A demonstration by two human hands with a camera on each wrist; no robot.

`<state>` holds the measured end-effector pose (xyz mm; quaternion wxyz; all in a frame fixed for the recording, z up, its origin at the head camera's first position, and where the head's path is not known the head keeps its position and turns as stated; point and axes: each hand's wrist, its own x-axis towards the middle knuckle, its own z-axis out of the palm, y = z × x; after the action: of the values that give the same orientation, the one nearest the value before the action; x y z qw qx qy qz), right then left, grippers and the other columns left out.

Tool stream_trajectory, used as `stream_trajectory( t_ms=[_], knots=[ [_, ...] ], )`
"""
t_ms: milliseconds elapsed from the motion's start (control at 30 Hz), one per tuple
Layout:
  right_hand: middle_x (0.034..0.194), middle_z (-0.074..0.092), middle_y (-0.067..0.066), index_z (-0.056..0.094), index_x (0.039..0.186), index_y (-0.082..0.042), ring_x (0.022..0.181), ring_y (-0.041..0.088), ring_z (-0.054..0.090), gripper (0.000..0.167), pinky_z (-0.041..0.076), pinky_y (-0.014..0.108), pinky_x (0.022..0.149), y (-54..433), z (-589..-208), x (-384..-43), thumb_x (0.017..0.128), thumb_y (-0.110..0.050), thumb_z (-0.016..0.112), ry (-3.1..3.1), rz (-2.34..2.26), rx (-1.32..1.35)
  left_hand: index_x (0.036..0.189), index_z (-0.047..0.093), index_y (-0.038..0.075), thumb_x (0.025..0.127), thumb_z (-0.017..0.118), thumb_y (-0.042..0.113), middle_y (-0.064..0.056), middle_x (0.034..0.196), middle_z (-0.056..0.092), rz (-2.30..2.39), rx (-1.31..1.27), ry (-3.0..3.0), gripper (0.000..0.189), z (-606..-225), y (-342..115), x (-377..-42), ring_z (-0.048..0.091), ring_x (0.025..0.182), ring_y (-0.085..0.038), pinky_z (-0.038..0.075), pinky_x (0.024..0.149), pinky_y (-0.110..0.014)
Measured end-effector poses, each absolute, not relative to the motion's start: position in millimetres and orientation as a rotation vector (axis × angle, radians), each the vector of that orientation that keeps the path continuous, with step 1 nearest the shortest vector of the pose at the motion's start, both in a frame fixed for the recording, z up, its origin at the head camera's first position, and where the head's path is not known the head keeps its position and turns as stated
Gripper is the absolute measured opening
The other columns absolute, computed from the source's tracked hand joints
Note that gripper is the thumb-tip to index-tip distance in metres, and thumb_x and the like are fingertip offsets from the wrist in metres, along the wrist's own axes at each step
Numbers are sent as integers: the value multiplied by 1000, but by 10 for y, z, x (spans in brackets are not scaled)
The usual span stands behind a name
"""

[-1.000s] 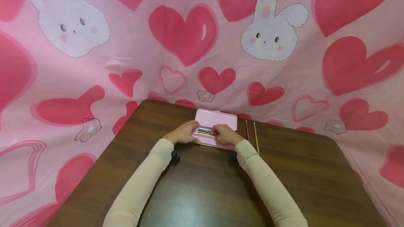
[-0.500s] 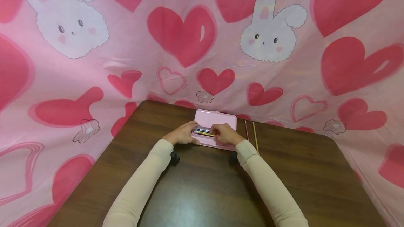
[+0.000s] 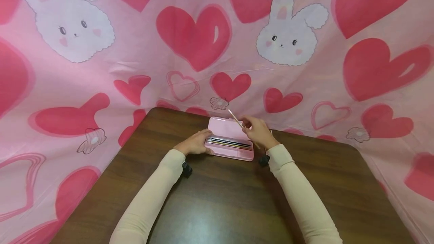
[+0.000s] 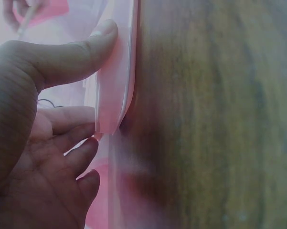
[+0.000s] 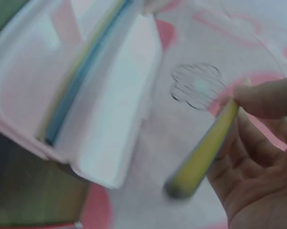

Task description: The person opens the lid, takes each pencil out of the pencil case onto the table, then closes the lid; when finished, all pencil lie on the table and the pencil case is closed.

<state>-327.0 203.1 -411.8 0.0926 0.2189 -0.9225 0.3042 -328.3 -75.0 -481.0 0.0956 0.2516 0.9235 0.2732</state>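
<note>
A pink pencil case lies with its lid raised at the back of the table. Several pencils lie lengthwise inside; a blue one shows in the right wrist view. My left hand grips the case's left end, its thumb along the near side and fingertips at the end. Over the case's right end, my right hand pinches a yellow pencil between thumb and fingers. That pencil tilts up to the left, clear of the case.
Right of the case, the pencils on the table are mostly hidden by my right hand; the end of a red pencil shows in the right wrist view. A pink cloth with hearts and rabbits hangs behind the brown table.
My right hand has risen from inside the case and moved right, lifting a yellow pencil out. The pencils left inside are now visible along their length. My left hand has stayed on the case.
</note>
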Motion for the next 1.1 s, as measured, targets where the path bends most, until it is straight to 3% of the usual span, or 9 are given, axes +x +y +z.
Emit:
stream_trajectory(
  t_ms=[133,300,533,667,833,1100],
  knots=[
    [95,72,11,65,128,-8,83,23,68,40,55,32,74,2181,-3949,-3262,89,-4,68,-2632,949,558,150,46,6,81,84,39,-13,161,39,818,740,2734,85,-4809,-755,-3276,37,149,-37,31,124,-51],
    [92,69,14,62,132,-5,80,25,68,46,52,20,71,2410,-3824,-3257,86,0,68,-2475,976,493,150,46,6,81,84,38,-14,162,38,826,731,2726,85,-4809,-762,-3268,35,151,-37,28,125,-52],
    [97,69,13,59,136,-12,86,22,65,47,46,13,68,2817,-3730,-3177,91,-5,68,-2425,934,283,151,46,7,82,83,37,-13,162,37,831,724,2721,84,-4799,-747,-3266,33,152,-37,26,126,-52],
    [98,69,15,60,134,-11,80,13,63,45,49,12,58,3030,-3729,-3144,91,-4,67,-2420,971,183,151,46,7,82,83,37,-13,162,37,835,723,2726,84,-4803,-744,-3274,34,151,-38,28,125,-53],
    [96,71,17,62,132,-8,74,1,59,44,47,11,59,3261,-3816,-3111,88,-5,67,-2450,909,108,151,46,7,81,84,37,-14,162,37,818,731,2738,85,-4824,-749,-3286,35,151,-37,30,124,-52],
    [91,74,20,63,128,1,74,17,66,44,46,20,64,3521,-4214,-3043,85,-6,70,-2604,765,70,151,46,8,81,84,38,-12,163,37,817,729,2733,85,-4838,-740,-3294,34,151,-35,30,124,-51]
  ],
)
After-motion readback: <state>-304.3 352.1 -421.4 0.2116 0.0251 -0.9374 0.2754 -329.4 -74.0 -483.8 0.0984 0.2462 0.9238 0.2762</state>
